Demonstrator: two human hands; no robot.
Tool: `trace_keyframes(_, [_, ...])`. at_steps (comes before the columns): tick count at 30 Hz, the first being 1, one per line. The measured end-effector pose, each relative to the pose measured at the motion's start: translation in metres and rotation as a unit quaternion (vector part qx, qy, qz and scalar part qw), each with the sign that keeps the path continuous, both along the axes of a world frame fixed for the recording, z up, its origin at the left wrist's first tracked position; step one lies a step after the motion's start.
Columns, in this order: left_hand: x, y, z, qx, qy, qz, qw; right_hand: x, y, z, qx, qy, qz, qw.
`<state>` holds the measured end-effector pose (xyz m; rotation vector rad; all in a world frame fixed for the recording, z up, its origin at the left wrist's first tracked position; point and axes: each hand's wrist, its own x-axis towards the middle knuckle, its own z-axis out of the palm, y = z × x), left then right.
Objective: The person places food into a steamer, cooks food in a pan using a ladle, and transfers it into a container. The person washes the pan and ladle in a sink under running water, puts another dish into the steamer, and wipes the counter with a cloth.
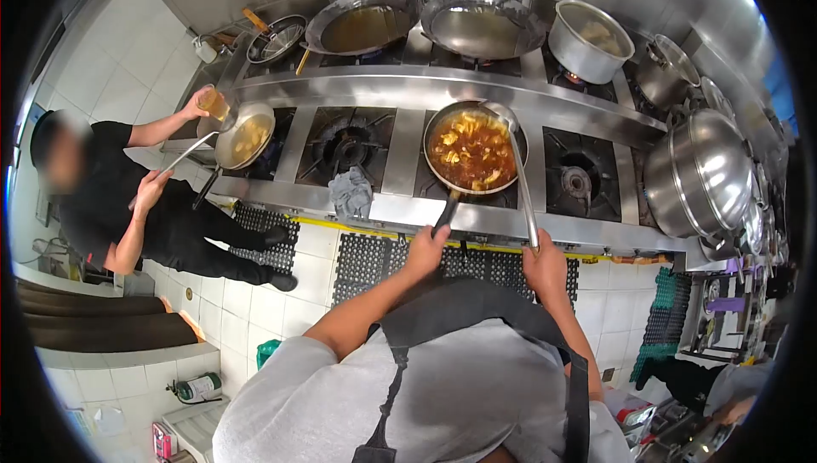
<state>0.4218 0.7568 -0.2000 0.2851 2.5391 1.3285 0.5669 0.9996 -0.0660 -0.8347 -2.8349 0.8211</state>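
My left hand [425, 252] is closed around the dark handle of a frying pan [447, 194] on the front row of burners. Inside the pan lies a reddish-brown sauce [455, 165] with yellowish chunks of food. A long metal ladle [523, 186] is gripped in my right hand [545, 263]. Its bowl end rests at the pan's upper right edge, over the sauce. Just left of the pan, a grey cloth [351, 193] hangs on the front edge of the stove.
A co-worker [128, 182] at the left holds a ladle and a container of yellowish liquid by another pan [245, 136]. Two woks [362, 25] and a pot [591, 40] stand on the back row. A large steamer [702, 172] is at the right. Another person [723, 386] is at lower right.
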Motion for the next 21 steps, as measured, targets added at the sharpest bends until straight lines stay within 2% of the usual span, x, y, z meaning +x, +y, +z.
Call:
trace_keyframes(1, [-0.009,0.001,0.034,0.024,-0.082,0.002,0.996,0.0,-0.001,0.0,0.001,0.008,0.001,1.0])
trace_keyframes(2, [-0.009,-0.002,0.022,0.039,-0.061,-0.012,0.997,0.002,-0.003,-0.003,0.003,0.004,-0.002,1.0])
trace_keyframes(4, [0.014,0.001,0.034,0.055,0.004,-0.009,0.998,0.0,-0.003,-0.01,0.012,0.004,-0.004,1.0])
trace_keyframes(5, [0.024,0.0,0.044,0.02,-0.013,-0.015,1.0,0.0,-0.003,-0.016,0.015,0.014,-0.004,1.0])
trace_keyframes(9, [0.009,0.001,0.018,0.022,-0.016,-0.014,1.0,-0.001,-0.013,-0.018,-0.002,0.006,0.002,1.0])
trace_keyframes(10, [-0.005,0.002,0.018,-0.007,-0.026,-0.012,1.0,-0.001,-0.014,-0.023,0.003,0.009,0.002,1.0])
trace_keyframes(14, [0.007,0.006,0.011,0.023,-0.022,-0.009,0.999,-0.004,-0.017,-0.018,0.005,0.01,-0.011,1.0])
trace_keyframes(15, [0.016,0.009,0.022,0.057,-0.022,0.002,0.998,-0.006,-0.017,-0.018,0.001,0.008,-0.02,1.0])
trace_keyframes(19, [0.017,0.009,0.045,0.051,-0.079,-0.005,0.996,-0.007,-0.013,-0.037,-0.004,0.019,-0.032,0.999])
trace_keyframes(21, [0.01,0.005,0.016,0.02,-0.023,-0.018,0.999,-0.007,-0.011,-0.042,-0.029,0.027,-0.022,0.999])
